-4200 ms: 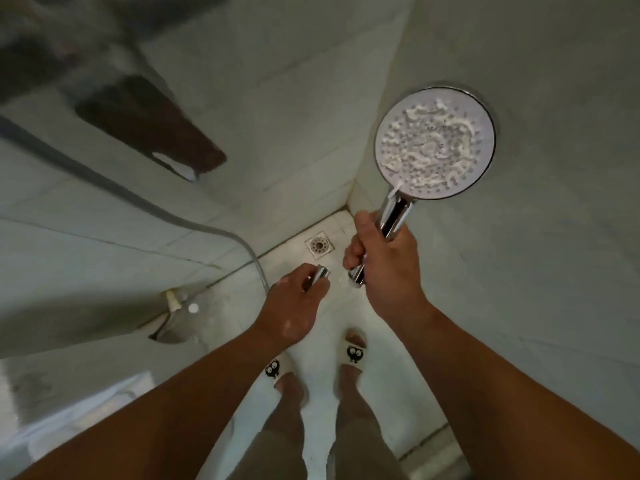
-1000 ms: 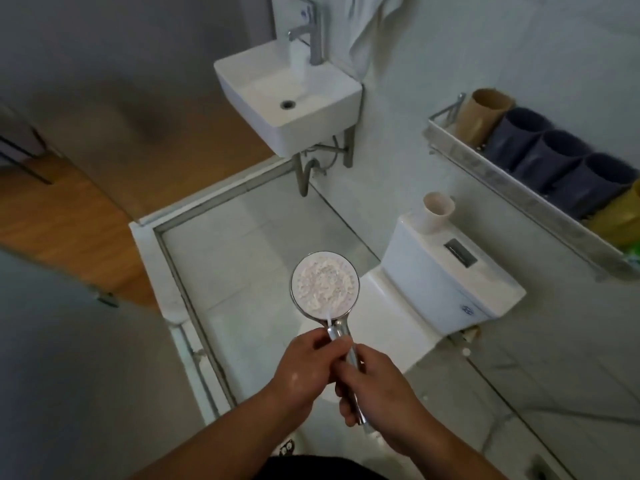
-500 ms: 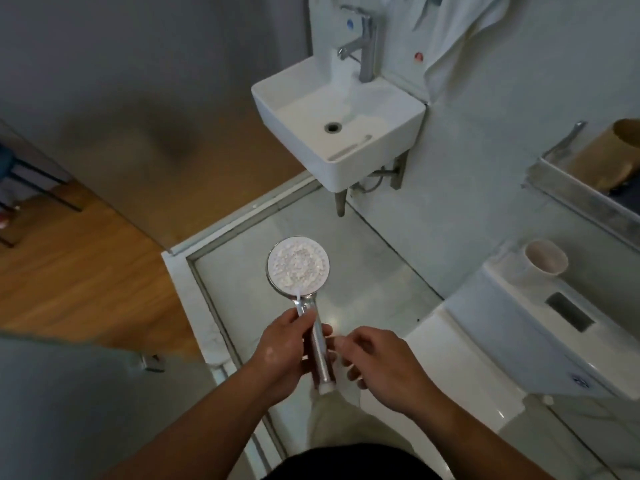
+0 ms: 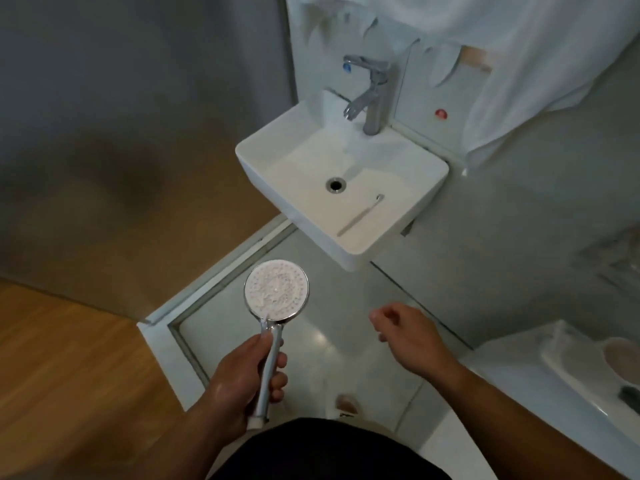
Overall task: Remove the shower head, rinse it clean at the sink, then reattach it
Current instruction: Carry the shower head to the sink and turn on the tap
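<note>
The chrome shower head has a round face coated in white residue and points up at me. My left hand grips its handle, low in the frame. It has no hose attached. My right hand hovers to the right of it with loosely curled fingers and holds nothing. The white wall-mounted sink is ahead and above both hands, with a chrome faucet at its back and a drain in the middle.
A thin white stick-like item lies in the sink basin. White cloth hangs on the wall above the sink. A toilet tank stands at the right. A raised white threshold separates the tiled floor from the wood floor.
My right hand has let go of the handle and moved off to the right. The left hand alone now holds the shower head. The sink has come closer in view.
</note>
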`<state>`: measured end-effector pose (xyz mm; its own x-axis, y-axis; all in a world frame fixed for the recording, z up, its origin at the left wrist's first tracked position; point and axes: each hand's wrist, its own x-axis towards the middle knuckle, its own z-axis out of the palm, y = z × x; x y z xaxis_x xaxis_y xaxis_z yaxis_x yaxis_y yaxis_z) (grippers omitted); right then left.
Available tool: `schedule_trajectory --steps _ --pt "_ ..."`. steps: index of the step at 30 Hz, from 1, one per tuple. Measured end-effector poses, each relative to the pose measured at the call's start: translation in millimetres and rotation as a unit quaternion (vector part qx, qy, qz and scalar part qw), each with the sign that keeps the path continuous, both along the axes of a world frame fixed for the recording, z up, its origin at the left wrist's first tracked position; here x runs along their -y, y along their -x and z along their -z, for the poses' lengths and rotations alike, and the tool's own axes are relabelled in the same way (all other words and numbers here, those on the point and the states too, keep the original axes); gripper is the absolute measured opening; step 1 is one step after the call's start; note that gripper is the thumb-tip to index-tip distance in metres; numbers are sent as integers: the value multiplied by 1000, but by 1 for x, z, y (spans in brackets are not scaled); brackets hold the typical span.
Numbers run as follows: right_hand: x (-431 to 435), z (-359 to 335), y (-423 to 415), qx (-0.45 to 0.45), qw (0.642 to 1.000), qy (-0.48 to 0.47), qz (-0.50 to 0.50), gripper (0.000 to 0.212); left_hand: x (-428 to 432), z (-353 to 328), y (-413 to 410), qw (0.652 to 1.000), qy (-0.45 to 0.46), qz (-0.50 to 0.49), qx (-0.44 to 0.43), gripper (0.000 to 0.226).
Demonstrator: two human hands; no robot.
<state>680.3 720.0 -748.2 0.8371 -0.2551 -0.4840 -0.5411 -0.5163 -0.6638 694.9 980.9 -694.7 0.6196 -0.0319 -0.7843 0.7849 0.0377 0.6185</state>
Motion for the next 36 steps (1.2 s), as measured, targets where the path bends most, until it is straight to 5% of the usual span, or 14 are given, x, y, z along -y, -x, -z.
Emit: schedule_trajectory --steps 6,18,29,36 --pt "-28 0 -100 25 995 3 97 25 -37 11 -126 998 19 63 -7 32" --pt "-95 -1 -159 18 930 -37 365 15 -61 11 -353 968 31 249 -9 27" --pt "-10 -15 -283 66 943 0 327 9 37 31 -440 945 10 323 -48 29" --pt "61 -70 -391 226 933 115 255 26 87 53 -469 934 -21 350 -63 21"
